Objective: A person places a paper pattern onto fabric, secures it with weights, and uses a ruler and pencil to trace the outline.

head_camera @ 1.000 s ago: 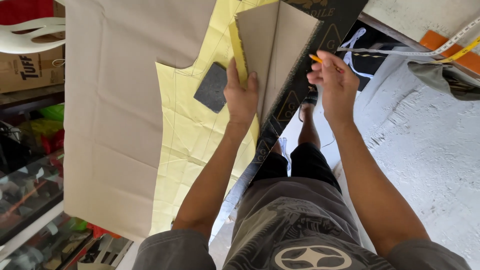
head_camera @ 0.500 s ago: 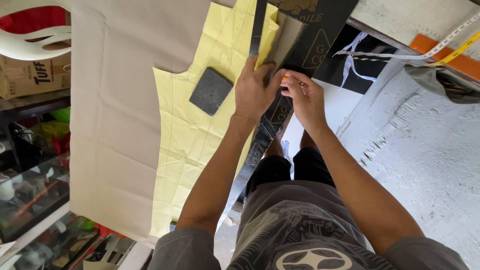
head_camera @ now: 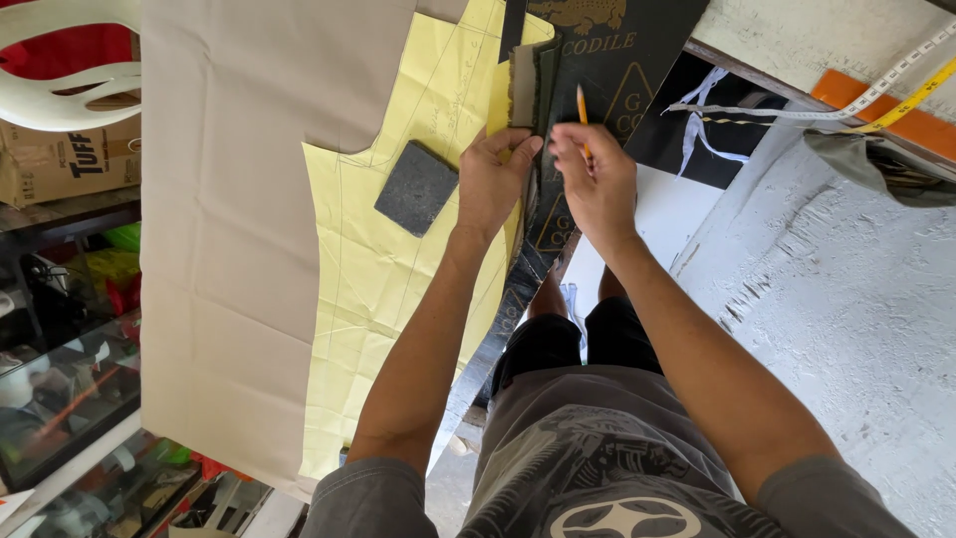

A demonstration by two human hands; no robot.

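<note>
Nearest the camera: a grey printed shirt (head_camera: 617,478) and dark shorts (head_camera: 568,339) are seen from above; the shirt is cut off by the bottom edge, and the legs below the shorts are mostly hidden.
Left hand (head_camera: 496,179): closed in a pinch on the folded card piece (head_camera: 528,85), thumb toward the right hand, fingers curled over the card's near end; the fingertips are partly hidden behind it.
Right hand (head_camera: 597,174): closed round a pencil (head_camera: 582,112), held upright between thumb and fingers; only the orange upper part is seen, the tip being hidden by the hand.
Folded card piece: a narrow tan and dark strip seen almost edge-on, just beyond both hands, over the edge of the yellow sheet; its faces cannot be made out.
Yellow paper pattern (head_camera: 388,269): spread on the table with faint drawn lines, partly covered by the cloth.
Dark grey block (head_camera: 416,187): laid flat on the yellow sheet, just beside the left hand, not touching it.
Beige cloth (head_camera: 239,199): laid over the pattern's left part, cut off at the top edge.
Black printed sheet (head_camera: 617,60): laid beyond the hands, its print partly hidden.
Far right: a measuring tape (head_camera: 876,95) is draped across an orange board (head_camera: 896,125); its ends run out of view.
Far left: a white plastic chair (head_camera: 70,60) and a cardboard box (head_camera: 65,164) are only partly seen.
</note>
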